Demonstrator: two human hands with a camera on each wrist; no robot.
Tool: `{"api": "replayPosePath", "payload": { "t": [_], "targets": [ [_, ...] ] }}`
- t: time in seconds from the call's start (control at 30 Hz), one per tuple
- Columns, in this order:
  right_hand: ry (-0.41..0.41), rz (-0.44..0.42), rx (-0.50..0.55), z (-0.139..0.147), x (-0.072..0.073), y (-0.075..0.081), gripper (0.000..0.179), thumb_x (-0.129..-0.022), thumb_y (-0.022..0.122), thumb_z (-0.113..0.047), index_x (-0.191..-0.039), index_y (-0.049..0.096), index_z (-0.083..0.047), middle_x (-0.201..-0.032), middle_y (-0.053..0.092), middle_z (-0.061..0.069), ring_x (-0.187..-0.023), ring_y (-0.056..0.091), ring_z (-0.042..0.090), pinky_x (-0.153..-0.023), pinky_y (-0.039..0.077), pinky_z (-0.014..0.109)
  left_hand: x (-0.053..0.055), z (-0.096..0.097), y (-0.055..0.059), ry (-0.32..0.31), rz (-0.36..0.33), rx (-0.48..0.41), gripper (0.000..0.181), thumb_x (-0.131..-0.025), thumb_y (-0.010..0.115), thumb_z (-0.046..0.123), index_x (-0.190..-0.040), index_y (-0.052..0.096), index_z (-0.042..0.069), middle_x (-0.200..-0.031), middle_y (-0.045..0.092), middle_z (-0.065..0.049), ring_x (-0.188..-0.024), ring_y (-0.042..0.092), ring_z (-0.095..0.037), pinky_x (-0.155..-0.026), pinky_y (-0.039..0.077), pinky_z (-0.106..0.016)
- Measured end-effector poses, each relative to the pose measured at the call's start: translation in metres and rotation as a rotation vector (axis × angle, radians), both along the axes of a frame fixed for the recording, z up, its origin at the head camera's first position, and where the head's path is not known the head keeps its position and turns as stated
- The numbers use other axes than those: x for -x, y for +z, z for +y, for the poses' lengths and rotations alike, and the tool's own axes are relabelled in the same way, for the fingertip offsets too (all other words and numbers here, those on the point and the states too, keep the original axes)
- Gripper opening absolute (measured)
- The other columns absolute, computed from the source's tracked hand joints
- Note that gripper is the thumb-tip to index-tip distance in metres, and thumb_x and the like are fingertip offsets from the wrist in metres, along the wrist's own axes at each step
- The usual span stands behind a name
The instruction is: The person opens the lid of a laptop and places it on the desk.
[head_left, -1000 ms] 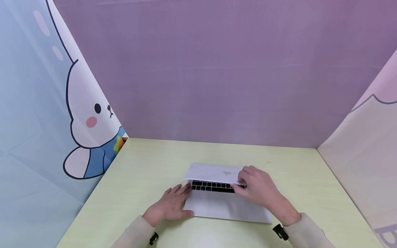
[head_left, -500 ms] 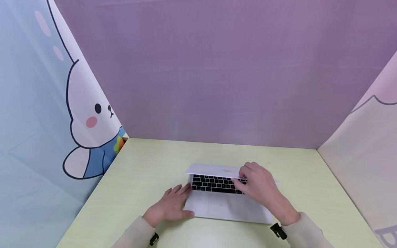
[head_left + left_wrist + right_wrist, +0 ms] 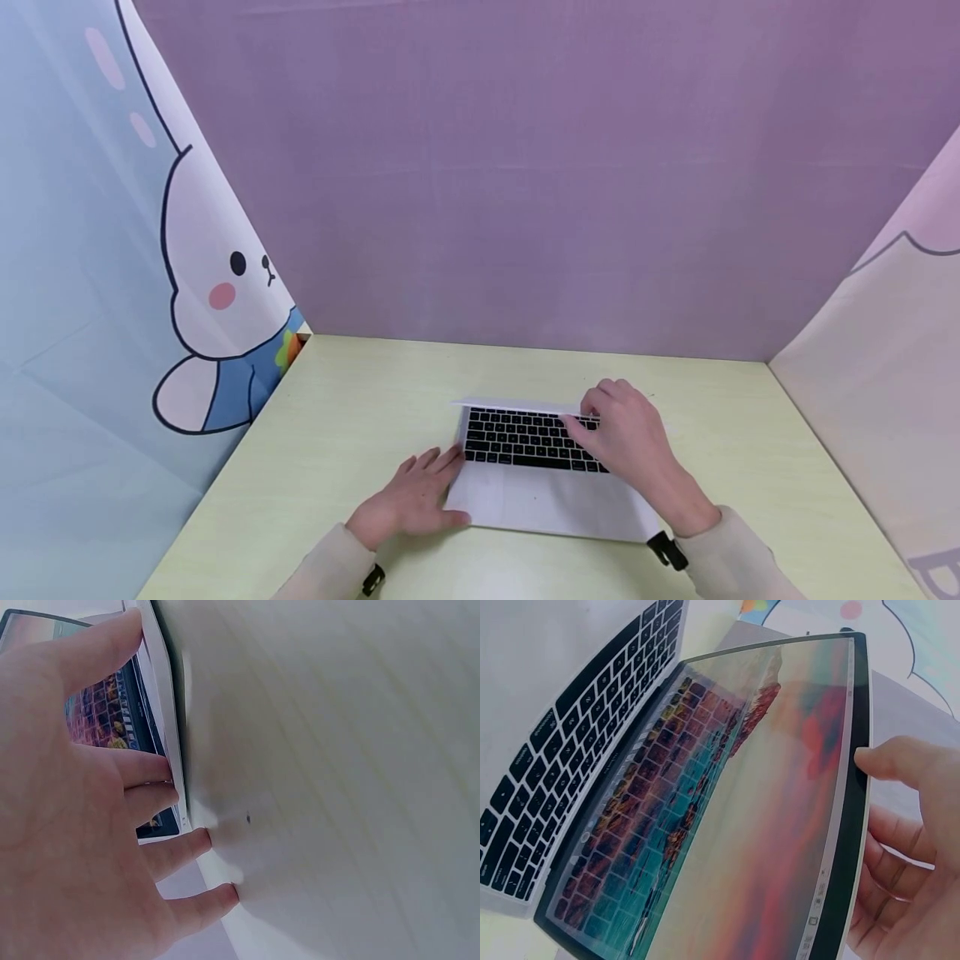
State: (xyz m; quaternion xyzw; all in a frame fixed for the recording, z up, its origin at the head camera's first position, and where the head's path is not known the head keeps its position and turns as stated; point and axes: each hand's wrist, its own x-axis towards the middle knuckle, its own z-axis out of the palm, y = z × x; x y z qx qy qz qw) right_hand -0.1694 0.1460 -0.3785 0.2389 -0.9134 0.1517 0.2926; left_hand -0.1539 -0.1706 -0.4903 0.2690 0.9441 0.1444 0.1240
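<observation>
A silver laptop (image 3: 517, 496) lies on the table with its lid (image 3: 517, 405) partly raised, seen nearly edge-on in the head view. My right hand (image 3: 626, 433) pinches the lid's upper edge, thumb on the screen side and fingers curled behind. In the right wrist view the lit screen (image 3: 757, 802) shows a colourful landscape and mirrors the black keyboard (image 3: 577, 750). My left hand (image 3: 416, 496) rests beside the laptop's left side with fingers spread. Its thumb touches the base near the front corner, and in the left wrist view some fingertips (image 3: 225, 892) press the table.
The pale wooden table (image 3: 375, 392) surrounds the laptop. A purple curtain (image 3: 525, 167) hangs behind it. A blue cloth with a cartoon rabbit (image 3: 217, 275) stands at the left, and a pale printed cloth (image 3: 885, 367) at the right.
My right hand has moved up and back with the lid, which has swung further open and uncovers more of the keyboard. The left hand has stayed in place.
</observation>
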Motion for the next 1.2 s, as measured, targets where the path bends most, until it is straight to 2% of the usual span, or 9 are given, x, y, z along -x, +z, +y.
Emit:
{"api": "replayPosePath", "payload": {
  "t": [0.2, 0.47, 0.8, 1.2],
  "targets": [
    [-0.040, -0.012, 0.024, -0.003, 0.003, 0.004, 0.024, -0.072, 0.088, -0.018, -0.069, 0.067, -0.009, -0.071, 0.060, 0.000, -0.065, 0.049, 0.017, -0.056, 0.044, 0.030, 0.000, 0.000, -0.002, 0.003, 0.001, 0.004, 0.091, -0.093, 0.061, 0.062, -0.158, 0.034, 0.005, -0.166, 0.027, -0.011, -0.148, 0.028, -0.044, -0.114, 0.026, -0.067],
    [-0.063, 0.051, 0.049, -0.005, 0.008, 0.004, 0.026, -0.070, 0.090, -0.017, -0.069, 0.066, -0.007, -0.069, 0.060, 0.002, -0.064, 0.049, 0.021, -0.056, 0.041, 0.031, 0.001, 0.001, -0.003, 0.001, 0.006, 0.001, 0.091, -0.093, 0.060, 0.063, -0.158, 0.034, 0.004, -0.166, 0.027, -0.012, -0.148, 0.028, -0.044, -0.114, 0.026, -0.068],
    [-0.068, 0.135, 0.050, -0.007, 0.015, 0.005, 0.025, -0.069, 0.091, -0.017, -0.069, 0.069, -0.004, -0.069, 0.063, 0.006, -0.062, 0.053, 0.026, -0.056, 0.044, 0.036, 0.002, 0.001, -0.006, 0.006, 0.003, 0.006, 0.092, -0.093, 0.060, 0.064, -0.158, 0.034, 0.005, -0.167, 0.026, -0.011, -0.148, 0.028, -0.044, -0.114, 0.025, -0.067],
    [-0.113, 0.145, 0.052, -0.010, 0.021, 0.008, 0.025, -0.071, 0.090, -0.020, -0.071, 0.072, -0.003, -0.072, 0.068, 0.008, -0.065, 0.058, 0.029, -0.058, 0.047, 0.040, 0.002, 0.001, -0.006, 0.011, -0.005, 0.005, 0.092, -0.092, 0.059, 0.064, -0.158, 0.033, 0.005, -0.167, 0.026, -0.011, -0.148, 0.027, -0.043, -0.114, 0.024, -0.067]
  ]
}}
